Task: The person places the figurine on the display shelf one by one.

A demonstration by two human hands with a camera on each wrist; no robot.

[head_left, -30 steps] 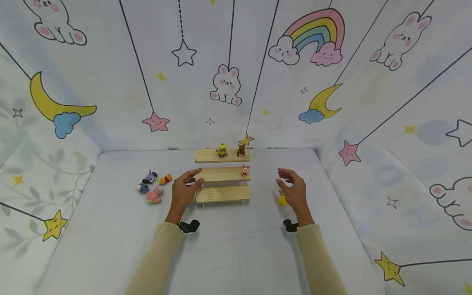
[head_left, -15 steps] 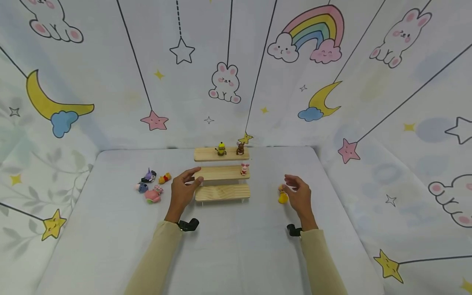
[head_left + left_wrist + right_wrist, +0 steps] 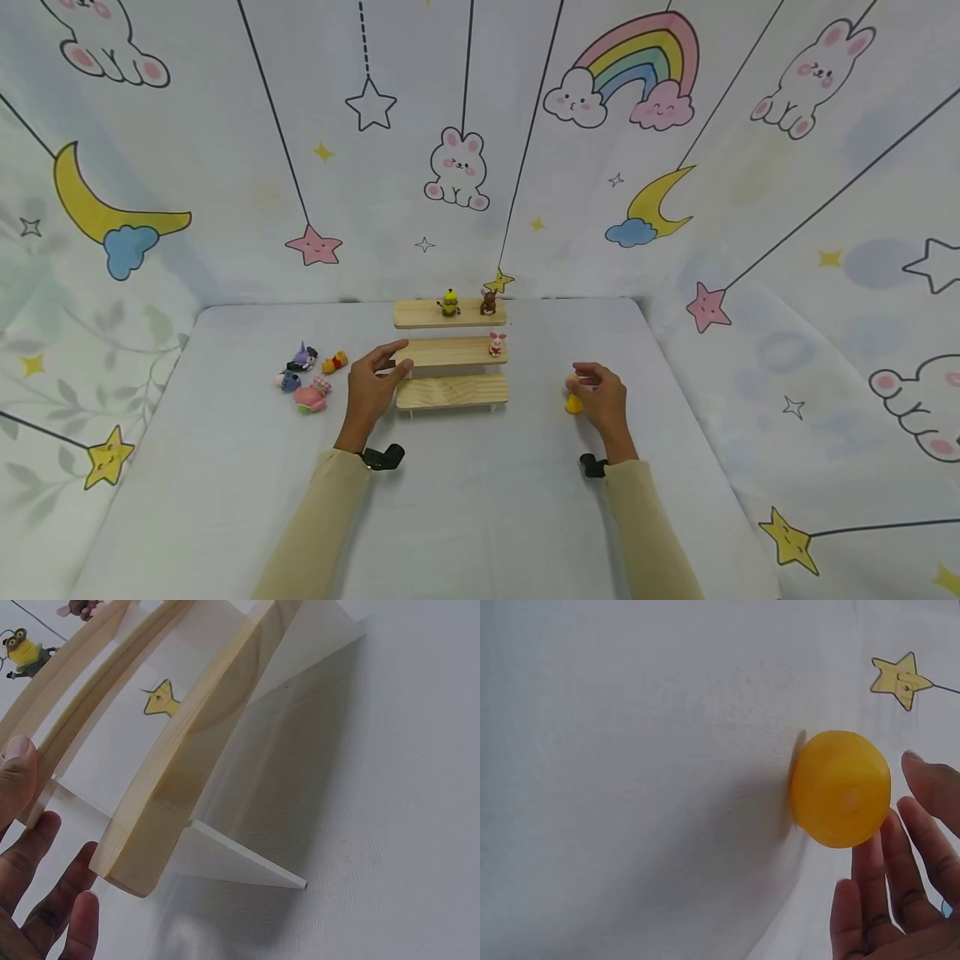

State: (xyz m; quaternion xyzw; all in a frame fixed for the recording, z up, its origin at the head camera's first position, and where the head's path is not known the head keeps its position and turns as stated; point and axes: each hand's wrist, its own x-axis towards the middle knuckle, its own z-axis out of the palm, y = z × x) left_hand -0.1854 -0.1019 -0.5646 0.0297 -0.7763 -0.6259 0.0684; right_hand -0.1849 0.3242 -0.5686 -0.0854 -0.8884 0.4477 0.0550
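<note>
Find the yellow toy [image 3: 841, 789] on the desk [image 3: 480, 500], just beside the loosely parted right hand [image 3: 604, 402]; cannot tell whether touching. Well apart, see the left end of the shelf [image 3: 450, 352] pinched in the left hand [image 3: 370, 396]. Farther back, see 3 figures [image 3: 449, 304] on it.

Either Side of the Shelf [image 3: 420, 355]

Center frame, my left hand [image 3: 371, 395] grips the left end of the shelf's middle tier [image 3: 450, 352], one of three in pale wood. Right of center, my right hand [image 3: 606, 403] partly covers a yellow figure [image 3: 573, 406]; whether the two touch, I cannot tell. On the top tier [image 3: 416, 314] stand a yellow-and-dark figure [image 3: 449, 304] and a brown figure [image 3: 488, 304]; a pink-and-white figure [image 3: 497, 345] occupies the middle tier's right end. Left of center, four small toys [image 3: 308, 398] lie grouped on the white surface [image 3: 480, 508].
</note>
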